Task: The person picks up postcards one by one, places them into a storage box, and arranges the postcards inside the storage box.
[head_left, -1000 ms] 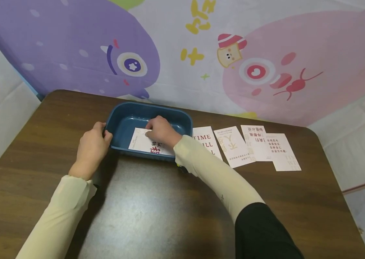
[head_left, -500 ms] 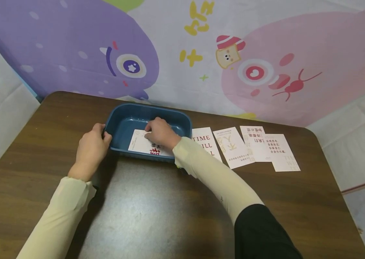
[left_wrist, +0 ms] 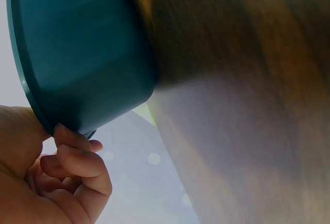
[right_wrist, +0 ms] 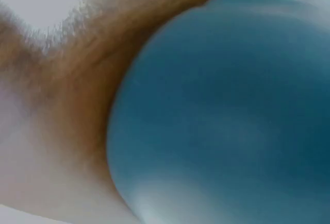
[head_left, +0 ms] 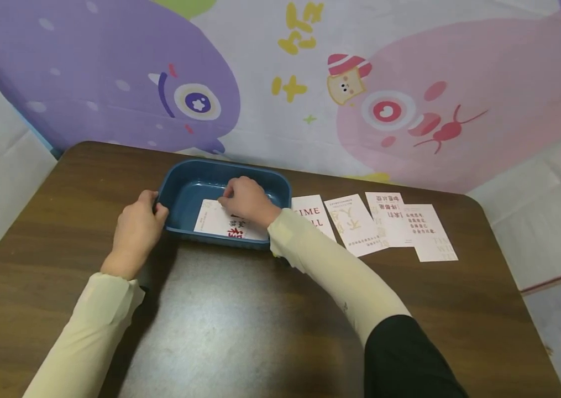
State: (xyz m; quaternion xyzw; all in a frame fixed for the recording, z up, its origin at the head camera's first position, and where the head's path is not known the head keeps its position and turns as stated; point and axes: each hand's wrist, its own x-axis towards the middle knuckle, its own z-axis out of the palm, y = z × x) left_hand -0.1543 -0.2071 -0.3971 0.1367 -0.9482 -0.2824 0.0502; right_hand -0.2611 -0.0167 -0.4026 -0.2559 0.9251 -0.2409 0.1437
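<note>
A dark blue rectangular basin (head_left: 174, 190) stands near the table's back edge in the head view. My left hand (head_left: 135, 235) grips its left end by the rim; in the left wrist view the curled fingers (left_wrist: 85, 170) lie against the outer wall (left_wrist: 87, 54). A white printed card (head_left: 210, 220) with red and dark characters lies in the front part of the basin. Over it, my right hand (head_left: 247, 200) reaches inside with curled fingers, thumb and forefinger pinching at the card's far edge. The hand covers part of the card. The right wrist view is filled mostly by the blue wall (right_wrist: 216, 110).
Right of the basin several white cards lie on the brown wooden table (head_left: 210, 331): a "TIME" card (head_left: 312, 213), a card with gold characters (head_left: 357, 226) and overlapping cards (head_left: 426, 232). A cartoon-printed cloth (head_left: 260, 127) hangs behind the table.
My right fingers have shifted slightly up and left over the card, so more of its print shows. My left hand stays on the rim. The head view has shifted a little.
</note>
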